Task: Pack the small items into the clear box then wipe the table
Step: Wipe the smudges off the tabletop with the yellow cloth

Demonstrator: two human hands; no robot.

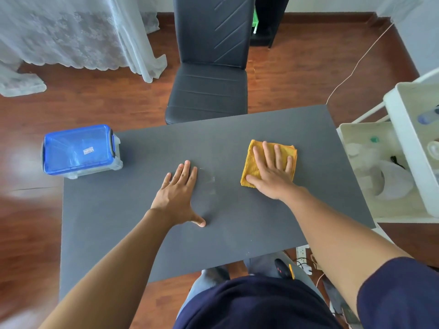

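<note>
A clear box with a blue lid (79,150) stands closed at the far left corner of the dark grey table (142,233). A folded yellow cloth (255,162) lies on the right half of the table. My right hand (273,172) presses flat on the cloth, fingers spread. My left hand (180,188) rests flat on the bare tabletop near the middle, fingers apart and holding nothing. A faint damp smear (209,184) shows just right of it. No loose small items are visible on the table.
A black chair (209,91) stands at the table's far edge. A white trolley (392,162) with bottles and a bag is close to the right edge. White curtains (71,32) hang at the back left. Cables and a power strip (304,257) lie on the wooden floor.
</note>
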